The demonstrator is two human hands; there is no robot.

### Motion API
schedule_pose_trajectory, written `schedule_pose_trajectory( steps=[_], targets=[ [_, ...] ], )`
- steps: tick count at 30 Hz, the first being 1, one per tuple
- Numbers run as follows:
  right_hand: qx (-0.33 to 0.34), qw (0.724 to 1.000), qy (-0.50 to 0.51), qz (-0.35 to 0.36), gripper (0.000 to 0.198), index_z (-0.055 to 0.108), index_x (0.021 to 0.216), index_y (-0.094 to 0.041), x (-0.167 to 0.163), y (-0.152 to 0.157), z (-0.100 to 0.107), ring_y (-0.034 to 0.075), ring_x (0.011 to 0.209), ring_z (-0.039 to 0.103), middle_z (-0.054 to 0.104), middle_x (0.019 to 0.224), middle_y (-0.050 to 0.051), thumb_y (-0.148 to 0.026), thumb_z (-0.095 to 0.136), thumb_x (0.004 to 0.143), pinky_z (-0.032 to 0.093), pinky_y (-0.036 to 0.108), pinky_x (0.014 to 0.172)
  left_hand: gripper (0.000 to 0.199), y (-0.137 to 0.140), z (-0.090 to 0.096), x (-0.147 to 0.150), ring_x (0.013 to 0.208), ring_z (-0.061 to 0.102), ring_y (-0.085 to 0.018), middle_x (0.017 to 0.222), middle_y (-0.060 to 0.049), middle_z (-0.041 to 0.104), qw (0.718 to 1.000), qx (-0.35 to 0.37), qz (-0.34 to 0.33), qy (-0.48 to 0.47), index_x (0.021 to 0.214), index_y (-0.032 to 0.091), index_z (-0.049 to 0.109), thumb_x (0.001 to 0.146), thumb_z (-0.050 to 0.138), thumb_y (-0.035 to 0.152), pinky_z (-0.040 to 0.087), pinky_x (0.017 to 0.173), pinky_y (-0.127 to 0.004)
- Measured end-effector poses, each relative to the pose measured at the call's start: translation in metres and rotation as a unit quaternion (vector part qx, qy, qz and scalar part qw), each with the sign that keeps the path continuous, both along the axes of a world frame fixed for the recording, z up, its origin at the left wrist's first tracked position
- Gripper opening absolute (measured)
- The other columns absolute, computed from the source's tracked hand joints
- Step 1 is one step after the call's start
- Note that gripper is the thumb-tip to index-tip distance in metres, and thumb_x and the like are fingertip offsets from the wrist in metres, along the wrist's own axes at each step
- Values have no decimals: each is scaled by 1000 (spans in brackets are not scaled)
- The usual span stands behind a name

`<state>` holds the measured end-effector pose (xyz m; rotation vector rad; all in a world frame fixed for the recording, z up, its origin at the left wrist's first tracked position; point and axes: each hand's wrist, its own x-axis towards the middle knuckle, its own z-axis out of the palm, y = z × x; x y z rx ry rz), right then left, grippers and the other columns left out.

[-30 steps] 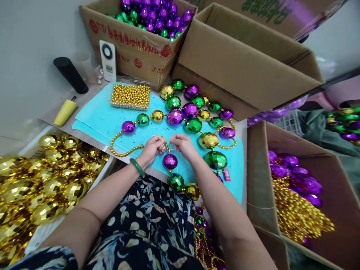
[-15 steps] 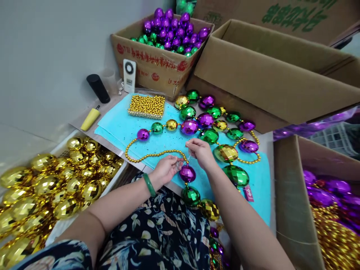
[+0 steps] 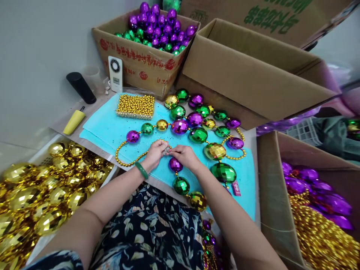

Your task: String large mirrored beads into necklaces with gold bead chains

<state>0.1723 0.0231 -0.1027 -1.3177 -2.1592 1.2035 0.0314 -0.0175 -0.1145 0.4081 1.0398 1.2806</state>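
My left hand (image 3: pixel 155 154), with a green bangle at its wrist, is closed in a pinch on the cord of a bead necklace. My right hand (image 3: pixel 183 154) pinches the cord too, its fingertips meeting those of the left. The knot or cord end is too small to make out. Just below the fingers hang a purple bead (image 3: pixel 176 164), a green bead (image 3: pixel 180 185) and a gold bead (image 3: pixel 198 200). A strand of small gold beads (image 3: pixel 123 164) curves left from my hands to a row of large faceted beads (image 3: pixel 179 127) on the turquoise cloth (image 3: pixel 98 125).
A clear box of small gold beads (image 3: pixel 135 106) stands behind my hands. Further back are a carton of purple and green beads (image 3: pixel 135 56) and another carton (image 3: pixel 247 78). Gold beads (image 3: pixel 53 183) fill a crate at left; an open carton (image 3: pixel 272 180) stands at right.
My hands have come together, with the fingertips now touching where clear cord showed between them before. The view has shifted, so the things on the table appear further left.
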Motion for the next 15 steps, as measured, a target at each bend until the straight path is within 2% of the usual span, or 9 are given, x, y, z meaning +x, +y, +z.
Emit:
schedule_pose_trajectory(
  steps=[3, 5, 7, 8, 9, 10, 12, 14, 15],
  targets=[
    [58, 994, -86, 44, 16, 70, 73, -17, 3, 1, 1, 15, 71, 59, 68, 77, 5, -18, 55, 78, 42, 24, 68, 17, -6, -2, 1, 68, 55, -9, 76, -2, 56, 999, 18, -7, 27, 66, 13, 53, 75, 64, 23, 42, 57, -19],
    [62, 992, -102, 50, 16, 68, 71, -16, 2, 2, 3, 15, 67, 56, 66, 73, 5, -15, 53, 76, 40, 24, 64, 15, -8, -1, 0, 70, 54, -11, 78, -4, 58, 996, 31, -25, 75, 67, 14, 55, 77, 60, 23, 42, 56, -20],
    [64, 990, -116, 56, 16, 66, 68, -16, 1, 3, 6, 14, 63, 54, 64, 67, 3, -15, 52, 75, 37, 23, 60, 15, -10, 5, -5, 71, 55, -13, 81, -4, 60, 982, 48, -56, 173, 68, 15, 56, 79, 56, 24, 44, 58, -23],
    [63, 989, -121, 57, 16, 66, 68, -16, 1, 3, 7, 13, 61, 52, 63, 65, 3, -15, 51, 75, 36, 23, 58, 15, -11, 10, -9, 73, 56, -14, 82, -5, 62, 963, 69, -74, 251, 70, 15, 58, 81, 54, 24, 45, 62, -26],
    [62, 989, -124, 57, 16, 65, 67, -16, 1, 4, 8, 13, 59, 51, 62, 63, 2, -15, 51, 75, 34, 22, 56, 17, -13, 15, -15, 77, 57, -16, 83, -5, 64, 929, 100, -90, 345, 72, 16, 60, 83, 52, 25, 46, 68, -29],
    [61, 988, -127, 56, 16, 65, 67, -16, 1, 6, 9, 12, 57, 50, 61, 62, 2, -15, 50, 75, 33, 22, 55, 18, -16, 22, -23, 81, 57, -18, 85, -6, 65, 880, 134, -100, 445, 76, 16, 62, 86, 50, 25, 46, 75, -32],
    [61, 988, -129, 53, 16, 64, 65, -16, 4, 8, 12, 12, 54, 48, 60, 60, 1, -15, 49, 74, 31, 22, 53, 19, -22, 33, -43, 94, 55, -23, 96, -8, 66, 752, 179, -91, 627, 92, 18, 65, 88, 48, 26, 42, 87, -39],
    [61, 989, -128, 50, 16, 62, 63, -16, 7, 11, 14, 11, 53, 45, 58, 58, 1, -14, 49, 73, 29, 22, 52, 29, -28, 39, -66, 107, 49, -29, 115, -12, 60, 636, 149, -54, 755, 112, 17, 60, 86, 52, 28, 39, 92, -45],
    [61, 989, -126, 48, 17, 62, 62, -16, 9, 12, 15, 11, 52, 45, 58, 57, 1, -14, 49, 72, 29, 22, 52, 38, -29, 40, -78, 112, 45, -33, 123, -15, 55, 593, 114, -35, 796, 120, 16, 55, 84, 56, 29, 39, 91, -48]
  ],
)
